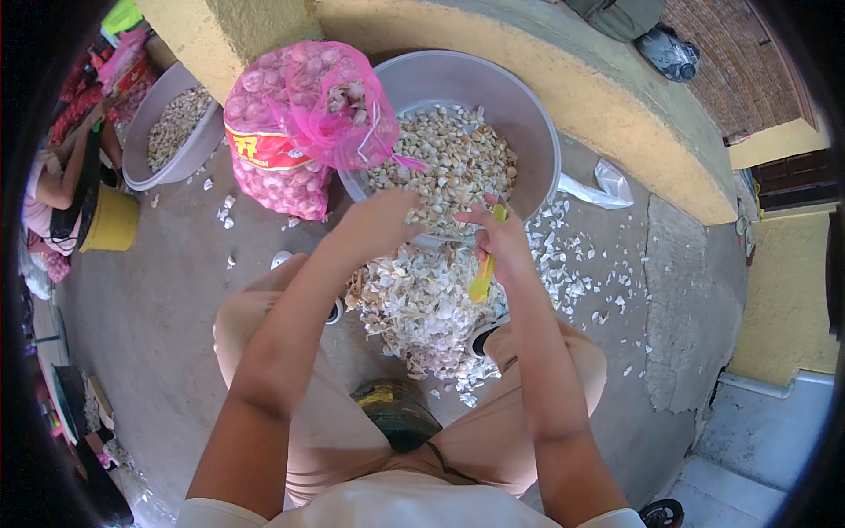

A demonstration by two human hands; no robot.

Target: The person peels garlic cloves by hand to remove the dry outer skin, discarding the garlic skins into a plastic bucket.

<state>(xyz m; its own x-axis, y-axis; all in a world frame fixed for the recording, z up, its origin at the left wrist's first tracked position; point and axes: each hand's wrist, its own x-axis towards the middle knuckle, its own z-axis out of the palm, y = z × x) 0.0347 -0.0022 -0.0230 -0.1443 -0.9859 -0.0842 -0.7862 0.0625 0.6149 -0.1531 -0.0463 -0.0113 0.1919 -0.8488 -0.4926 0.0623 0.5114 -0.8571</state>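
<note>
Head view: shows open floor (158,308) beyond the left knee, a low wall (572,84) behind the grey basin (427,77). Holds pale, brown-tinged garlic cloves (462,163) heaped within. Clasps a yellow tool (480,289) in the right hand (503,238); cannot tell the left hand's (380,220) grip. Meets a pink mesh bag (304,92) overlapping the rim's left, peelings (422,304) below.

low yellow wall (616,106) curving beside grey concrete floor (176,290)

Left hand (385,222) blurred — co-worker (58,188) partly cut off.
</note>
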